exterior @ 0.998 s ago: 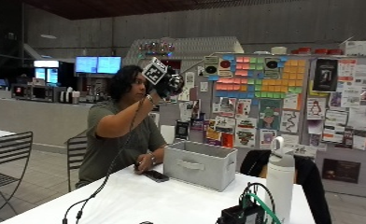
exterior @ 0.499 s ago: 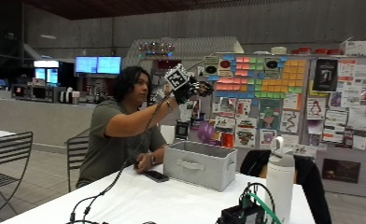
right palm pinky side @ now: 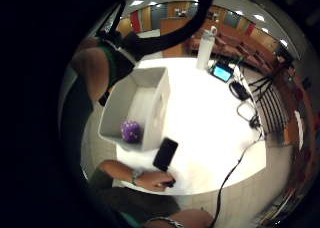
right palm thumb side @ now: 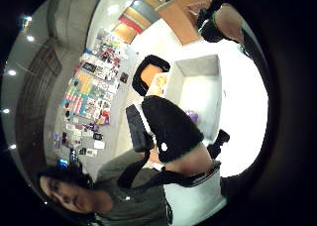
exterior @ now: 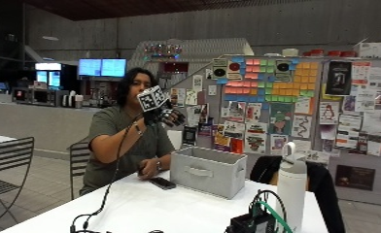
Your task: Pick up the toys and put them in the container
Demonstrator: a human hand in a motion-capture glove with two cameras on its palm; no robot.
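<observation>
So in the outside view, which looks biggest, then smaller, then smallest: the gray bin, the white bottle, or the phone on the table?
1. Gray bin, the widest of the three.
2. White bottle. It stands nearer the camera than the bin, so it may look bigger than it really is.
3. Phone, flat on the table, clearly the smallest.

The white worktop (exterior: 171, 208) fills the lower middle of the outside frame and carries a grey bin (exterior: 208, 171) at its centre, standing upright with its opening upward. A black phone (exterior: 161, 183) lies flat just left of the bin, with the person's bare hand (exterior: 147, 171) resting on the worktop beside it. At lower right stand a white bottle (exterior: 291, 188) and a black device with green cables (exterior: 255, 224); a black cable (exterior: 87, 224) trails over the lower-left edge.
</observation>
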